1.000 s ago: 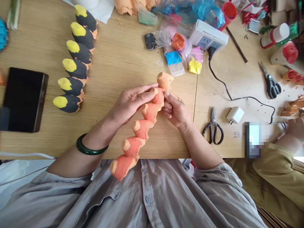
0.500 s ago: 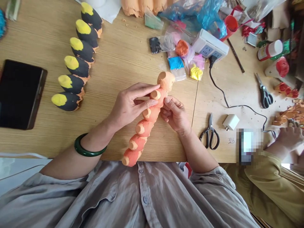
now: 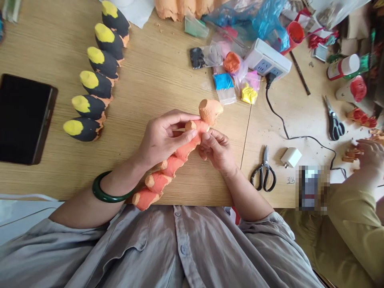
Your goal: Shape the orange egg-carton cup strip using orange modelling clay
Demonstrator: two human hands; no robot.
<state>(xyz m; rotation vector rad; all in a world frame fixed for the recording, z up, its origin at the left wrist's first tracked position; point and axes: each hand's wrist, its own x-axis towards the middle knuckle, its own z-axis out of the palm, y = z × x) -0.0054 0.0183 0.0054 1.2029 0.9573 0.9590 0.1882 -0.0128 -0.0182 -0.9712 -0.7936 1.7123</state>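
Note:
A bumpy strip cut from an egg tray [image 3: 162, 179] slants from near my body up between my two hands. Most of its humps are coated in orange-red, apparently soft clay, with pale peach tips left showing. The farthest hump [image 3: 210, 111] is bare peach. My left hand [image 3: 163, 138] pinches the strip near its far end, thumb and fingers on either side of one hump. Pressed against the right edge of that hump is my right hand [image 3: 218, 149], its thumb and forefinger together and the other fingers curled.
A second strip with black-and-yellow humps [image 3: 96, 82] lies left, beside a black tablet [image 3: 25, 118]. Bags of coloured clay [image 3: 223, 82], an orange clay lump [image 3: 232, 62] and a power strip [image 3: 268, 58] sit beyond. Scissors [image 3: 264, 172] lie right, near another person's hand [image 3: 372, 154].
The strip has tilted, its near end swinging left toward my left forearm. Both hands have shifted slightly with it. The other person's hand at the right has moved up and opened.

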